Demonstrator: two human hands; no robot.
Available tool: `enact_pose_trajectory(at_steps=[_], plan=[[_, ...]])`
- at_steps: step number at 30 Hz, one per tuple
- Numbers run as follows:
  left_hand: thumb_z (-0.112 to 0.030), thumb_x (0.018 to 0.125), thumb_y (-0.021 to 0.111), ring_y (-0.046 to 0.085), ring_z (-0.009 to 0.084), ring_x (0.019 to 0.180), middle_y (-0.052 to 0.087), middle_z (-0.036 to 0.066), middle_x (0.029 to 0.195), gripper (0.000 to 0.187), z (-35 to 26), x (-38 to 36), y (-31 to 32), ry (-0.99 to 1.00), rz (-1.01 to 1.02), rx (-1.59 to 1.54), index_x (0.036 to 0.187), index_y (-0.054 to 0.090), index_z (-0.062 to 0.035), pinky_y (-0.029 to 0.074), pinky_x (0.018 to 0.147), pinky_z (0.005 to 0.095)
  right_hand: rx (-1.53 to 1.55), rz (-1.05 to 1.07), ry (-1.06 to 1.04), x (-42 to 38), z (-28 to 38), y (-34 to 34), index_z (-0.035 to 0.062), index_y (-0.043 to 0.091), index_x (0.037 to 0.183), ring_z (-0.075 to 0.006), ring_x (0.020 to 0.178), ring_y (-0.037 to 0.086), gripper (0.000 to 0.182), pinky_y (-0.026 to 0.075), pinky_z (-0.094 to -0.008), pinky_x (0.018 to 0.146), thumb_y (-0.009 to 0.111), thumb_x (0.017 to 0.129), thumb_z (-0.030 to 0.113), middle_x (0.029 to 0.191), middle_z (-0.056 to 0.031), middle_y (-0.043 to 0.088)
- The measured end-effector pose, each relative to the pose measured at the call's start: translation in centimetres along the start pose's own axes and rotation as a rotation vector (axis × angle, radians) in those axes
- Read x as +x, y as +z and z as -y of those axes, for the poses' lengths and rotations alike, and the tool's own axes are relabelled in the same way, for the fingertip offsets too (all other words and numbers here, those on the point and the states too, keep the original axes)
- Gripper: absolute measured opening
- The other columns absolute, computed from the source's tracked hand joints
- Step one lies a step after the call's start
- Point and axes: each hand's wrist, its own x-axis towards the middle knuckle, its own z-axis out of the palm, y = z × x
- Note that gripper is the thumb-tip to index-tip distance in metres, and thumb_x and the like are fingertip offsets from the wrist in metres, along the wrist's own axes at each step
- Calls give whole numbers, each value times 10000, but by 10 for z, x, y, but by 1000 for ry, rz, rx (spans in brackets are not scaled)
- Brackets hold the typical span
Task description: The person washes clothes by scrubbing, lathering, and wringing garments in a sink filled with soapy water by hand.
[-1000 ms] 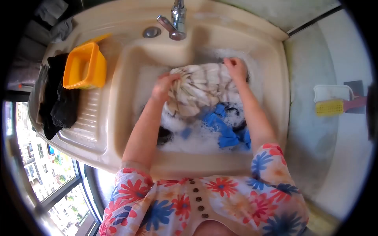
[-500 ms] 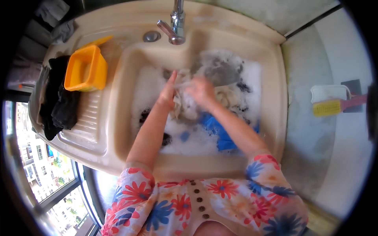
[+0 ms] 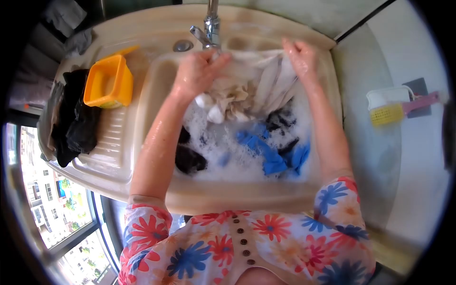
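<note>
Stretched between my two hands is a wet beige garment point(image 3: 256, 88), its upper edge raised near the tap and its lower folds bunched at the suds. My left hand point(image 3: 199, 71) grips its left end, fingers closed. At the upper right, my right hand point(image 3: 302, 59) is closed on the other end. Below, in the soapy water, float a blue cloth point(image 3: 273, 159) and a dark cloth point(image 3: 191, 159). More dark fabric lies partly under foam by the right forearm. The exact kind of beige garment cannot be made out.
A chrome tap point(image 3: 212, 28) stands behind the beige sink point(image 3: 142, 137). On the ribbed drainboard at left are an orange plastic container point(image 3: 109, 85) and dark clothes point(image 3: 80, 128). A yellow-bristled brush point(image 3: 387, 115) with a pink handle hangs on the right wall.
Both hands have moved apart and up toward the tap, spreading the beige garment that was bunched between them. More of the blue and dark cloth shows in the water.
</note>
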Motion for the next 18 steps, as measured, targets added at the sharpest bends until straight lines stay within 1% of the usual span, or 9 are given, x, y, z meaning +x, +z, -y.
enact_pose_trajectory(at_steps=[3, 5, 7, 9, 11, 14, 16, 17, 18], plan=[[-291, 799, 613, 421, 67, 512, 483, 51, 519, 291, -27, 4, -16, 186, 30, -4, 745, 593, -5, 401, 501, 265, -12, -58, -84, 3, 31, -25, 3, 478, 556, -62, 495, 305, 375, 305, -252, 433, 633, 775, 264, 463, -5, 360], [-218, 746, 648, 393, 143, 476, 489, 72, 528, 213, -24, -7, -10, 267, 93, 3, 729, 573, -19, 387, 492, 301, -15, -29, -143, -12, 17, -36, 15, 443, 532, -53, 493, 296, 378, 282, -240, 425, 630, 783, 228, 473, 13, 323], [-199, 716, 652, 418, 190, 479, 517, 91, 556, 182, 3, -19, 3, 347, 187, 132, 723, 574, -35, 393, 502, 317, 30, 142, 27, -54, -6, -31, 14, 456, 529, -52, 490, 314, 356, 292, -247, 428, 629, 783, 195, 481, 15, 356], [-193, 676, 647, 495, 258, 548, 576, 103, 648, 143, 24, -37, 17, 176, 359, 350, 702, 588, -64, 427, 551, 328, -50, 252, 74, -101, -35, -20, 24, 529, 570, -69, 491, 386, 283, 328, -267, 443, 640, 758, 204, 496, -6, 449], [-204, 672, 640, 568, 262, 640, 604, 108, 707, 128, 53, -56, 35, 229, 435, 440, 739, 631, -95, 459, 612, 313, -143, 499, 183, -137, -61, -10, 48, 597, 638, -102, 512, 455, 199, 372, -290, 481, 644, 727, 220, 542, -35, 538], [-137, 682, 643, 571, 135, 613, 577, 114, 624, 150, 74, -75, 43, 133, 724, 455, 813, 644, -64, 450, 571, 290, -244, 1250, 122, -128, -64, -12, 38, 627, 729, -90, 580, 502, 144, 405, -279, 522, 635, 739, 181, 602, -30, 563], [-156, 677, 638, 585, 175, 627, 602, 99, 644, 177, 83, -68, 39, 0, 780, 239, 828, 649, -63, 464, 599, 293, -50, 1120, 133, -102, -75, -1, 68, 634, 720, -114, 594, 541, 178, 428, -274, 566, 634, 710, 245, 632, -47, 599], [-165, 675, 636, 592, 195, 634, 614, 92, 654, 191, 87, -61, 38, -64, 801, 131, 835, 652, -62, 472, 613, 295, -56, 912, 164, -83, -83, 12, 71, 638, 790, -119, 647, 563, 195, 444, -270, 606, 630, 717, 251, 695, -56, 618], [-208, 685, 632, 603, 223, 729, 641, 97, 769, 274, 100, -51, 40, -157, 589, 151, 926, 642, -76, 477, 691, 300, -61, 703, 190, -66, -93, 30, 73, 642, 859, -123, 700, 585, 229, 460, -267, 646, 626, 723, 257, 758, -65, 638]])
